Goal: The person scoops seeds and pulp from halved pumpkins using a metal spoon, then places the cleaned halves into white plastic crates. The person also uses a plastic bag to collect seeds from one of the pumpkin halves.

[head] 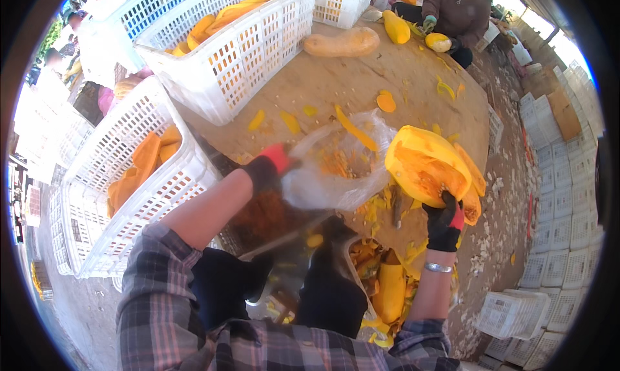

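Observation:
My left hand, in a black and red glove, is at the left edge of a clear plastic bag; motion blurs the fingers, though they seem to pinch the plastic. Orange pulp and seeds show in and through the bag. My right hand, gloved alike, grips the lower end of a halved, hollowed pumpkin, its cavity turned towards me. More cut pumpkin pieces lie just right of it. A yellow peel strip rests on the bag. A small tool lies among peelings below the bag.
White plastic crates with cut pumpkin stand left and at the back left. A whole pumpkin lies on the wooden tabletop. A co-worker holds a pumpkin at the far edge. A container of pumpkin scraps is below; stacked crates line the right.

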A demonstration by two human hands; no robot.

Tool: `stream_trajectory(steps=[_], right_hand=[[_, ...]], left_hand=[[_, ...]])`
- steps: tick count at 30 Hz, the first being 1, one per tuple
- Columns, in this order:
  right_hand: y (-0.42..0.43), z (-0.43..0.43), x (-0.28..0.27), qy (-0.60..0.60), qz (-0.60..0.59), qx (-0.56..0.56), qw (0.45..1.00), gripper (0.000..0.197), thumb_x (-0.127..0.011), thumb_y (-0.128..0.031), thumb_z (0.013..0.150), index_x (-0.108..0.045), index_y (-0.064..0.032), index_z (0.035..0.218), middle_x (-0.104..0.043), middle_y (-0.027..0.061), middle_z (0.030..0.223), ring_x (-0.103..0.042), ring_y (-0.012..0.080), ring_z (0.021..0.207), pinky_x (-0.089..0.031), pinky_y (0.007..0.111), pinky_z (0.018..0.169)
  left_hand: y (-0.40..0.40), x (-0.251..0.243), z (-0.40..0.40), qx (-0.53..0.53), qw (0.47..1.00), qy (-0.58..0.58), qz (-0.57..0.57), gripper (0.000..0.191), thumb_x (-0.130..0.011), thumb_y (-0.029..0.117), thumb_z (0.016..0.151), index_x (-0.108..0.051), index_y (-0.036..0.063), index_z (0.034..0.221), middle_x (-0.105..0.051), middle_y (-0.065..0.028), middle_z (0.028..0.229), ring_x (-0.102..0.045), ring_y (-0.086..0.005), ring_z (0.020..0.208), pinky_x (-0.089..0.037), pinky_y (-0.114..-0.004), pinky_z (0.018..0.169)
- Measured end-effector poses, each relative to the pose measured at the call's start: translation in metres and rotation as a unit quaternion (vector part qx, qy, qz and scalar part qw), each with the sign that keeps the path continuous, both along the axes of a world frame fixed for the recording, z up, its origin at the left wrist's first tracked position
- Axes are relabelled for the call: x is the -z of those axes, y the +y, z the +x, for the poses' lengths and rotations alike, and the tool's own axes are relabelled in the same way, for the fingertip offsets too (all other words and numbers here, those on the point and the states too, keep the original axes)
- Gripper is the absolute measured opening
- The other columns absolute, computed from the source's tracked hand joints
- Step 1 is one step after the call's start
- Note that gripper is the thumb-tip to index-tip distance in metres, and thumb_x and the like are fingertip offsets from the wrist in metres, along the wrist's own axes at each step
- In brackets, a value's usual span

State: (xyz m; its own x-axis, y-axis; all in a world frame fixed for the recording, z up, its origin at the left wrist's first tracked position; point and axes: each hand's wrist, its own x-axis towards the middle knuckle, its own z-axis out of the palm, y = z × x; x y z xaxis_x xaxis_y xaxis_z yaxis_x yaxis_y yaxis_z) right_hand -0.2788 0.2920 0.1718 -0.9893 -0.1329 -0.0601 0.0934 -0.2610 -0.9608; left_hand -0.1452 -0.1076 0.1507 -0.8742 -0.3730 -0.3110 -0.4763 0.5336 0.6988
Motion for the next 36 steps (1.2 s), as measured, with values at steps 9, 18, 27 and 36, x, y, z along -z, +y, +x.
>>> stream_trajectory(steps=[9,18,27,36], right_hand=[[0.011,0.018,0.023,0.209,0.284,0.032,0.935,0.034,-0.057,-0.016,0.093,-0.056,0.0034,0.121,-0.058,0.014,0.117,-0.063,0.0273,0.105,-0.06,0.038,0.073],[0.002,0.023,0.029,-0.05,-0.001,0.031,0.998,0.04,-0.061,-0.016,0.09,-0.053,-0.0027,0.126,-0.063,0.011,0.114,-0.067,0.0239,0.095,-0.06,0.034,0.062],[-0.071,0.015,0.051,0.028,0.128,-0.086,0.988,0.038,-0.059,-0.012,0.089,-0.05,-0.0026,0.125,-0.06,0.0142,0.111,-0.066,0.0306,0.094,-0.062,0.044,0.063],[-0.187,-0.007,0.061,-0.089,0.202,-0.316,0.923,0.045,-0.058,-0.015,0.091,-0.045,0.0033,0.13,-0.06,0.0201,0.117,-0.067,0.0337,0.095,-0.064,0.046,0.063]], left_hand=[[-0.039,-0.073,-0.078,-0.016,0.96,0.256,0.109,0.034,-0.066,0.028,0.094,-0.061,0.0047,0.119,-0.065,-0.0049,0.087,-0.06,-0.0128,0.076,-0.051,-0.033,0.064],[-0.127,-0.131,-0.122,-0.021,0.926,0.375,0.044,0.045,-0.07,0.016,0.088,-0.055,0.0105,0.13,-0.062,-0.0091,0.115,-0.061,-0.0211,0.099,-0.054,-0.036,0.085],[-0.044,-0.063,-0.019,-0.163,0.876,0.346,-0.293,0.068,-0.076,0.033,0.082,-0.046,0.0065,0.137,-0.05,-0.0245,0.133,-0.047,-0.0431,0.124,-0.04,-0.05,0.105],[0.025,0.035,0.082,-0.181,0.79,0.171,0.561,0.048,-0.065,0.02,0.094,-0.046,0.0078,0.136,-0.064,-0.0149,0.118,-0.067,-0.0303,0.097,-0.059,-0.043,0.078]])
